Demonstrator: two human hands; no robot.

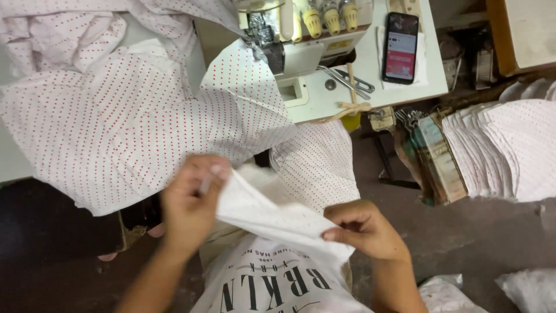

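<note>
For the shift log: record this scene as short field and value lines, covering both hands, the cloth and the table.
left hand: left hand pinches the upper end of a folded white cloth piece
right hand: right hand pinches the same piece at its lower edge
cloth on table: red-dotted white fabric draped over the table edge
machine: sewing machine with thread cones on top
table items: phone lit, scissors beside the machine
right side: stack of cut dotted pieces

Dotted fabric heap (133, 122) blocks left; sewing machine (289, 40) ahead; floor (480, 237) right open.
</note>
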